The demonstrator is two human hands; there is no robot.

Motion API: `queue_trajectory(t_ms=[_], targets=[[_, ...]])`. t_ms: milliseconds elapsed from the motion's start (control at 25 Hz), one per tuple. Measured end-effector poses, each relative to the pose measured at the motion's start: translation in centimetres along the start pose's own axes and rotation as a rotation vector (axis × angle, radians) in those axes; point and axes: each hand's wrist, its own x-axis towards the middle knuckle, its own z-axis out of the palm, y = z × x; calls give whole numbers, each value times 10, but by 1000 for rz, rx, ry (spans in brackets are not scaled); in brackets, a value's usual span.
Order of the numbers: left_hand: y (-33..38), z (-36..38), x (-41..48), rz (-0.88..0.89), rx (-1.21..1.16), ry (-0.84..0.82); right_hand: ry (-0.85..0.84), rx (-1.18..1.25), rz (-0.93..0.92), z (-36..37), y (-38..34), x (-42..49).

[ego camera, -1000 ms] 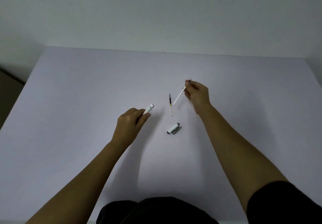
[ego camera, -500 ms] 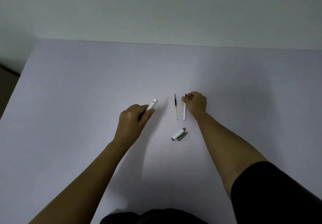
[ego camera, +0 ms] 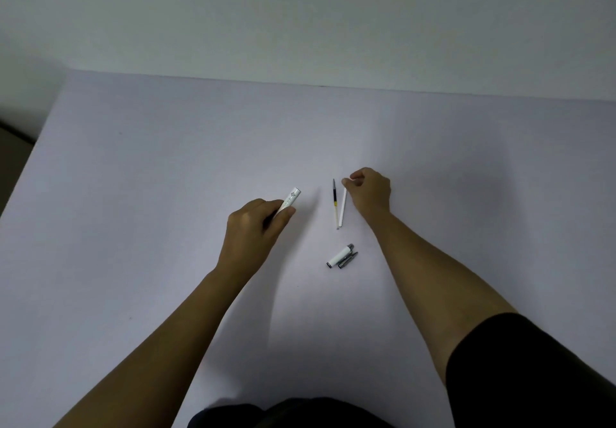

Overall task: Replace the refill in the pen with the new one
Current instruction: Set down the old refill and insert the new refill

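Head view. Left grip: closed around white pen barrel, open end of barrel sticking out far-right past the fingers, held just above the bench. Right grip: fingertips pinched at the far end of the white refill; cannot tell whether pinch actually clamps it or only touches. White refill lying on the bench, running near–far, slightly tilted. Second refill, dark far section, yellow band, pale near section, lying on the bench just left of the white one, near ends almost meeting, far ends apart. Pen cap, white with grey clip, lying on the bench nearer than both refills, between the two forearms, not touching either. Both forearms bare, reaching out from near edge; dark sleeve at near right. Bench surface pale, plain wall behind far edge.
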Motion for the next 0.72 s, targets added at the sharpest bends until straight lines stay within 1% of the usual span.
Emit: queue_trajectory(t_ms=[80, 200, 320, 480, 560, 640, 720], targets=[[-2, 1, -1, -16, 2, 3, -58, -49, -67, 3, -7, -2], [-4, 1, -2, -21, 5, 3, -145, -206, -142, 11, -14, -5], [-6, 1, -2, -23, 2, 2, -169, -317, -149, 17, -20, -5], [-10, -1, -1, -33, -3, 2, -192, -391, -183, 25, -29, -6], [-11, -2, 0, -38, 3, 8, -216, -306, -132, 29, -36, -6], [-12, -2, 1, -41, 18, 11, -235, -144, -22, 32, -46, -7], [-14, -2, 1, -52, 25, 3, -248, 24, 37, 30, -55, -7]])
